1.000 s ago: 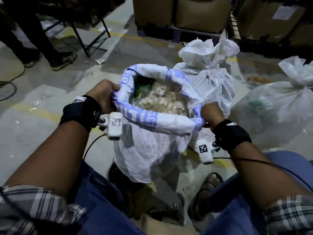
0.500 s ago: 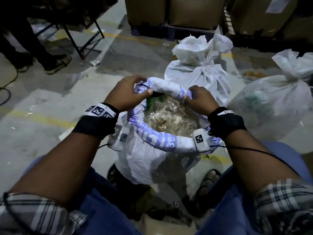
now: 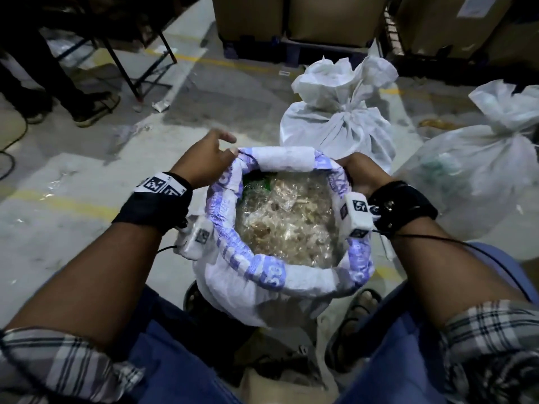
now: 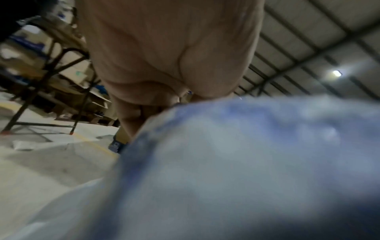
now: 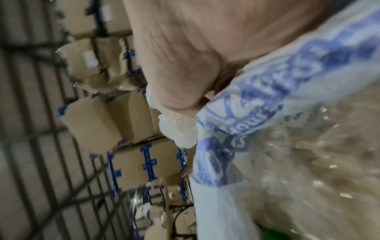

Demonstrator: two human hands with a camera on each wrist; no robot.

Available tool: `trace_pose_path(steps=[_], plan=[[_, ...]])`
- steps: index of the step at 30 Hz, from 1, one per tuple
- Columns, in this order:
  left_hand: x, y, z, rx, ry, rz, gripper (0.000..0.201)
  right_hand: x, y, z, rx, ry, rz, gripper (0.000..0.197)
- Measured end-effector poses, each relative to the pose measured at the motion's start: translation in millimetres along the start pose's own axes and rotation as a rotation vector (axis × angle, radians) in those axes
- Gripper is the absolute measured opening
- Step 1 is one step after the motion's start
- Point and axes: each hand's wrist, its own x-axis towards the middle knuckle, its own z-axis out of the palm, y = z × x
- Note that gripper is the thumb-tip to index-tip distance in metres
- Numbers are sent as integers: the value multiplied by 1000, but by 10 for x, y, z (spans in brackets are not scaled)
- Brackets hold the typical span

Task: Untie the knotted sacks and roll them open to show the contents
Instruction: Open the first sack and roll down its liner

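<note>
A white woven sack (image 3: 271, 275) with blue print stands between my knees, its rim rolled down all round. Clear packets of pale brown pieces (image 3: 285, 220) and something green show inside. My left hand (image 3: 230, 144) is at the rim's far left corner, thumb touching the roll and index finger held straight above it. My right hand (image 3: 354, 170) grips the far right of the rim, fingers curled round the roll. The left wrist view shows the left hand's palm (image 4: 168, 56) beside blurred sack cloth (image 4: 246, 154). In the right wrist view the right hand (image 5: 185, 56) presses on the printed rim (image 5: 277, 81).
Two knotted white sacks stand on the concrete floor, one just behind (image 3: 335, 126) and one at the right (image 3: 481, 170). Cardboard boxes (image 3: 335, 18) on pallets line the back. Another person's legs (image 3: 73, 91), a folding table frame (image 3: 137, 80) and a cable (image 3: 11, 158) are at the left.
Both hands went from the sack's sides to its far rim and rolled it down. The left hand has since slid to the far left corner and loosened its grip.
</note>
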Motion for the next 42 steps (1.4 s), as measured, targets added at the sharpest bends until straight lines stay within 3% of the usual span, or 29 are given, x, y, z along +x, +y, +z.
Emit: trace_pose_path(steps=[3, 6, 10, 12, 15, 18, 20, 24, 26, 28, 31, 32, 34, 38, 42], plan=[[5, -99, -11, -303, -25, -117, 32, 30, -9, -54, -83, 18, 16, 53], [49, -152, 34, -541, -26, -249, 40, 45, 32, 6, -83, 54, -35, 31], [116, -167, 19, -855, 37, -382, 41, 52, 27, 138, -540, 439, -376, 9], [145, -181, -76, -935, 46, -395, 22, -45, 1, 189, -737, 518, -468, 9], [195, -272, -275, -941, 93, -494, 33, -323, 43, 234, -992, 448, -678, 22], [219, -351, -406, -838, 153, -504, 21, -682, 228, 376, -1197, 120, -733, 28], [217, -351, -414, -790, 165, -499, 23, -809, 380, 524, -1372, -60, -729, 36], [144, -205, -304, -719, 147, -368, 28, -851, 548, 765, -1288, -275, -794, 43], [99, -121, -238, -707, 114, -313, 29, -813, 622, 791, -1435, -244, -748, 56], [0, -18, -187, -638, 94, -304, 7, -768, 698, 795, -1658, -159, -741, 61], [-146, 21, -91, -103, 20, -330, 82, -710, 751, 854, -1770, -70, -785, 52], [-207, 36, -52, 75, -4, -309, 92, -699, 754, 880, -1769, -43, -811, 49], [-304, 70, 17, 180, -42, -326, 88, -689, 761, 924, -1743, 3, -890, 42], [-284, 84, 51, 126, -47, -381, 69, -700, 841, 1031, -1751, 143, -1050, 33], [-246, 27, 52, -491, 40, -406, 39, -696, 871, 1112, -1684, 277, -1070, 32]])
